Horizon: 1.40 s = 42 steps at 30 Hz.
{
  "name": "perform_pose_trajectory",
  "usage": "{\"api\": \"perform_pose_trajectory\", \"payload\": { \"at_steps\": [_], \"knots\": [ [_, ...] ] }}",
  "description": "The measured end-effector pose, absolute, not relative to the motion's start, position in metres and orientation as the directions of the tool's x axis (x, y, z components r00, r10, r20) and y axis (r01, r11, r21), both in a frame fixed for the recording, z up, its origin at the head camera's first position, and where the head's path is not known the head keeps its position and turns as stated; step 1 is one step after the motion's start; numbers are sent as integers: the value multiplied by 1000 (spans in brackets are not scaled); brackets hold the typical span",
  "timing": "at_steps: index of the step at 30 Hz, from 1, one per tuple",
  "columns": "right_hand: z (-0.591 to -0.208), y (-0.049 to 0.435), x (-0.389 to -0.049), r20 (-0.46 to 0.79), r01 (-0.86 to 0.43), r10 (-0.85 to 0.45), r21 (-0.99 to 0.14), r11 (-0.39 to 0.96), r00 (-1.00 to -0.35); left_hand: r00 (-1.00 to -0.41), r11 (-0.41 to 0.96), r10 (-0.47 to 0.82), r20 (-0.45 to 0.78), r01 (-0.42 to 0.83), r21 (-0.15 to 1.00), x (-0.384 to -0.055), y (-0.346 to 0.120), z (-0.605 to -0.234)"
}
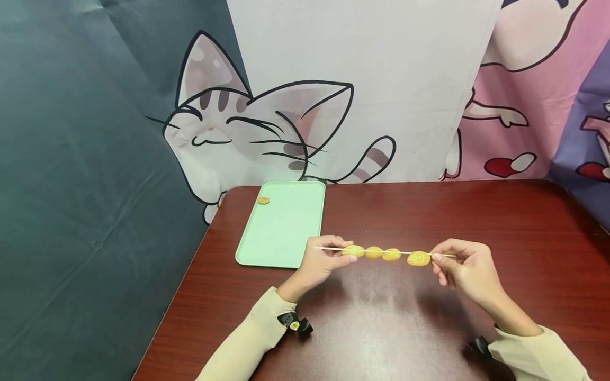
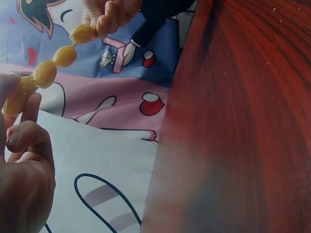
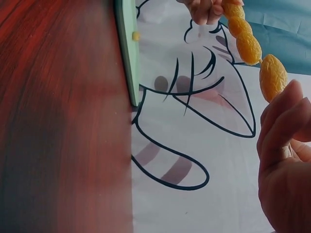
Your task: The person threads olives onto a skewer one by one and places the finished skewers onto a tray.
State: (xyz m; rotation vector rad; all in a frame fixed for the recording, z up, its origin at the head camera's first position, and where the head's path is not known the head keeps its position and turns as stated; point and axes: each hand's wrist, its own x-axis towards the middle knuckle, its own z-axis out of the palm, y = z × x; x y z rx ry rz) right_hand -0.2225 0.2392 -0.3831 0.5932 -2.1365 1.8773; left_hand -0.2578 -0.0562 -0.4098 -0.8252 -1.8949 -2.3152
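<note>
A thin wooden skewer spans the space between both hands above the table, nearly level. Several yellow, wrinkled oval pieces are threaded on it; three sit close together toward the left, and a larger piece is set apart by a short gap on the right. My left hand pinches the leftmost yellow piece between thumb and fingers, the skewer's left end passing beyond it. With thumb and index finger, my right hand pinches the skewer's right end, its fingertips right at the larger piece.
A pale green tray lies at the table's back left, partly behind the left hand. One small yellowish-brown piece rests near its far left corner. Cartoon-printed cloth hangs behind the reddish-brown table.
</note>
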Motion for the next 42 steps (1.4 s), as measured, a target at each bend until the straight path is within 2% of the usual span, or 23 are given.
{"api": "perform_pose_trajectory", "payload": {
  "at_steps": [8,12,14,18,21,28,34,38,42],
  "knots": [
    [-377,239,-223,459,-470,-180,-883,20,-870,-864,-311,283,417,329,892,-256,-57,-415],
    [-375,239,-223,444,-447,-176,-894,-23,-879,-864,-349,340,372,252,903,-256,-59,-417],
    [-375,240,-224,435,-437,-172,-899,-27,-884,-858,-326,385,339,217,920,-256,-63,-417],
    [-375,242,-225,436,-443,-169,-896,5,-884,-866,-173,458,201,135,976,-256,-78,-420],
    [-376,244,-227,432,-436,-167,-900,-13,-887,-887,-12,446,122,131,991,-260,-95,-422],
    [-377,249,-229,437,-436,-150,-899,-41,-887,-948,277,240,208,273,922,-291,-152,-415],
    [-378,251,-231,426,-426,-110,-904,-24,-898,-966,563,112,235,256,786,-322,-200,-409],
    [-378,252,-233,431,-431,-109,-902,-29,-896,-985,760,90,144,161,629,-342,-225,-414],
    [-379,251,-232,429,-429,-109,-903,-21,-897,-996,838,49,68,78,540,-364,-241,-415]
  ]
}}
